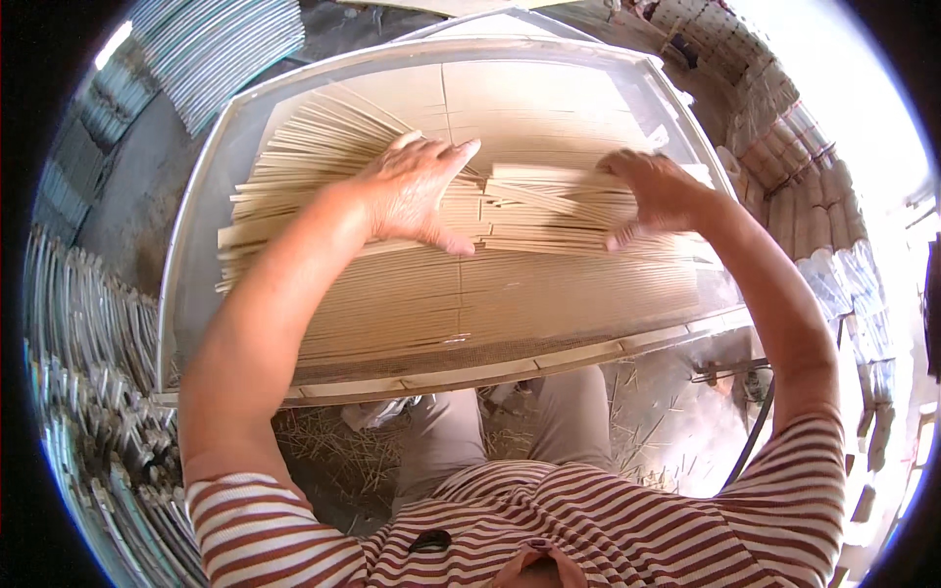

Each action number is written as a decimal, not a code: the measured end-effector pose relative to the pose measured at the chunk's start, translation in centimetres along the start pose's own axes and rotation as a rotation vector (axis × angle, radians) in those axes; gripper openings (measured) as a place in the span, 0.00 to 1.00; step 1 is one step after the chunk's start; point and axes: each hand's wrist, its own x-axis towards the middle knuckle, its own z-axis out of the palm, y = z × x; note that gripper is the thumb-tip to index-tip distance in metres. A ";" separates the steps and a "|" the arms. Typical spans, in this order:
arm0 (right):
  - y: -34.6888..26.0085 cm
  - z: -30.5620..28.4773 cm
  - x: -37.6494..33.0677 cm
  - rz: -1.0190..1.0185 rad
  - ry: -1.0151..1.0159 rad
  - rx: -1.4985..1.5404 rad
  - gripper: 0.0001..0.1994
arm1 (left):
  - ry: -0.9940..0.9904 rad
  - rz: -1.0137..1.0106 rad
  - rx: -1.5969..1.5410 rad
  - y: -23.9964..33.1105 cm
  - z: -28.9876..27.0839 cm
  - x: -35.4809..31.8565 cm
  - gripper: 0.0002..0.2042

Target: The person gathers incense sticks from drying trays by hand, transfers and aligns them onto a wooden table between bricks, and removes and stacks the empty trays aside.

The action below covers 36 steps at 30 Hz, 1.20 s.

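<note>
A wide framed mesh screen (328, 376) lies across in front of me, covered with rows of thin, straight, pale tan sticks (578, 289). My left hand (417, 191) rests over a fanned, uneven bunch of loose sticks (284, 196) on the left half, its thumb spread wide from its fingers. On the right half, my right hand (659, 196) spans a shorter loose bunch of sticks (549, 201), fingers curved at the far side and thumb apart at the near side. Between the hands, the ends of both bunches meet unevenly. Part of each bunch is hidden beneath my hands.
More framed screens stand packed along the left (93, 323), with a stack of them (221, 49) at the far left. Wrapped bundles (799, 196) are piled along the right. Broken sticks (343, 456) litter the floor around my legs.
</note>
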 end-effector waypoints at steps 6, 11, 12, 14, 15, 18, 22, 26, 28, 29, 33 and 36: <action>-2.7 -0.9 -2.0 -0.020 -0.128 -0.127 0.48 | -0.032 0.154 -0.114 -0.9 -0.1 0.7 0.34; 7.1 -0.5 3.5 -0.135 0.026 -0.236 0.30 | 0.221 0.484 -0.083 0.8 0.3 -2.4 0.29; 7.0 -1.7 5.0 0.044 -0.027 -0.158 0.27 | 0.224 0.464 -0.069 1.1 0.0 -3.4 0.29; 6.5 -3.4 8.8 0.199 -0.065 -0.080 0.25 | 0.534 0.357 0.038 3.1 -2.4 -6.9 0.29; 7.1 -3.4 10.7 0.178 -0.111 -0.183 0.22 | 0.649 0.326 0.065 4.1 -3.5 -8.4 0.29; 1.8 -3.3 16.0 0.043 -0.053 -0.103 0.26 | -0.224 -0.454 -0.925 4.4 -5.4 -16.6 0.32; -9.7 -5.2 19.9 -0.119 -0.295 0.320 0.48 | 0.035 -0.879 -1.832 1.2 -1.1 -18.4 0.35; -19.3 -3.9 19.4 -0.225 -0.350 0.562 0.51 | 0.419 -0.835 -1.881 -0.4 0.8 -14.9 0.37; -20.7 -2.8 19.4 -0.241 -0.457 0.797 0.48 | 0.548 -0.813 -1.907 -0.5 1.2 -12.5 0.37; -21.9 -2.7 18.0 -0.222 -0.516 0.873 0.47 | 0.680 -0.818 -1.930 -0.5 1.3 -11.8 0.36; -21.0 -4.2 15.3 -0.310 -0.440 1.077 0.49 | 1.020 -0.800 -2.087 -0.4 1.0 -7.4 0.31; -20.5 -7.9 11.7 -0.417 -0.047 1.034 0.46 | 1.221 -0.462 -1.986 1.6 -3.8 -6.7 0.22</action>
